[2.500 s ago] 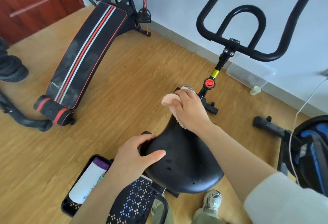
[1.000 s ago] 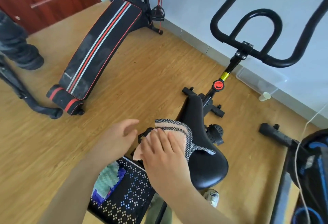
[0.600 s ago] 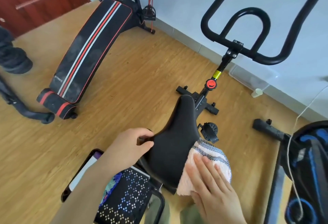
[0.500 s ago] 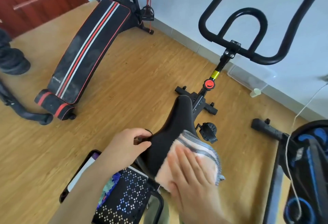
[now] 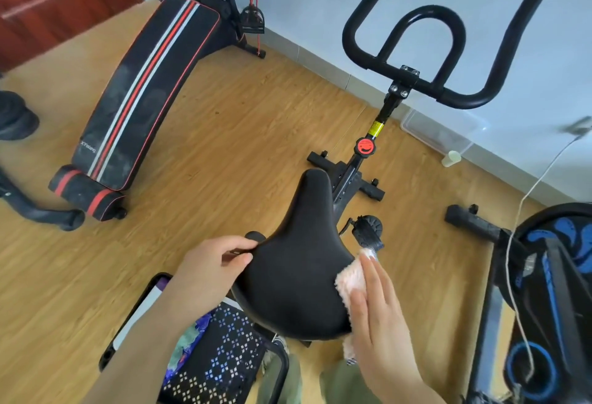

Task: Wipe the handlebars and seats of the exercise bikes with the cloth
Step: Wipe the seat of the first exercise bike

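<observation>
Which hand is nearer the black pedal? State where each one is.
Right. The right hand presses the cloth against the seat, on its right edge, just short of the pedal. The left hand grips the seat's left edge, farther away.

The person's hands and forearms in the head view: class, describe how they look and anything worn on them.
The left hand and right hand are bare: no gloves, rings, watch or bracelet show. Both forearms are uncovered as far as the frame reaches, with no sleeve in view.

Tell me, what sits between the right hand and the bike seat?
A pink cloth. The head view shows the right hand pressing it with straight fingers against the right side of the seat.
</observation>
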